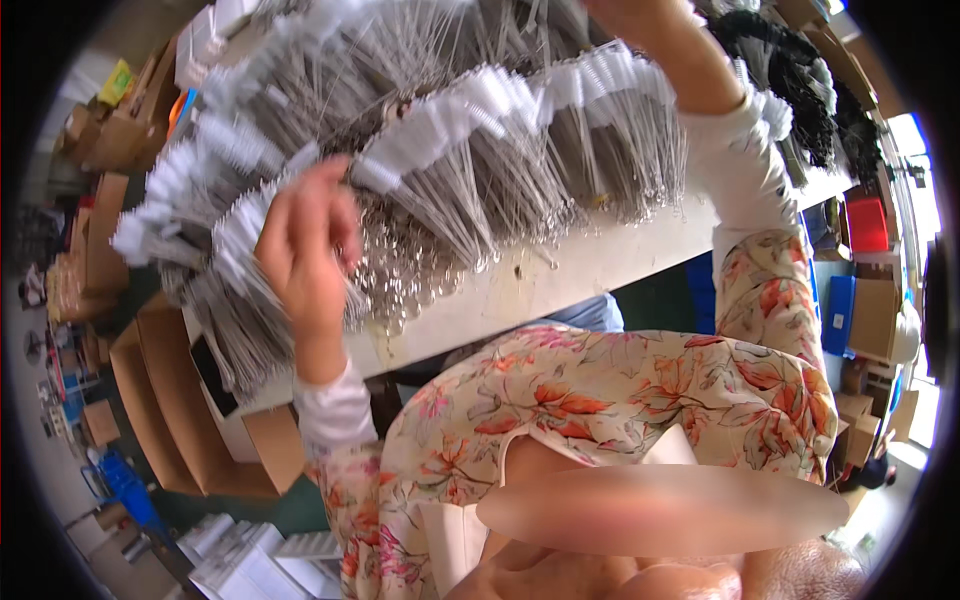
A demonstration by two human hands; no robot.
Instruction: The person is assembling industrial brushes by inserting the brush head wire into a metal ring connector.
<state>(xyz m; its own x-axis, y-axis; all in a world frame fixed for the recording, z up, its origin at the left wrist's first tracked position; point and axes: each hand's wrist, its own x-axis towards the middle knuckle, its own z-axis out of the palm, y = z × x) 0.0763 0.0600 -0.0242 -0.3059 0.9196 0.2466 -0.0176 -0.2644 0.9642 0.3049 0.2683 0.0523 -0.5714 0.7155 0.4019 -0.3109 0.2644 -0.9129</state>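
Observation:
Dense bunches of slim cleaning brushes [470, 110] with white bristle heads and thin twisted-wire handles cover the table [590, 262]. Their handles end in small metal loops. My left hand [312, 235] is over the left part of the brushes, beside a heap of shiny wire loops [400, 275]. Motion smears its bent fingers, and whether they hold a brush cannot be made out. My right arm stretches across the brushes to the far side. Only part of my right hand [640, 22] shows at the top edge, its fingers out of view.
Brushes with black bristles [800, 90] lie at the far right. An open cardboard box [185, 400] stands on the floor left of the table. A red bin [866, 224] and a blue bin [842, 315] are at the right. White boxes [260, 560] are at the lower left.

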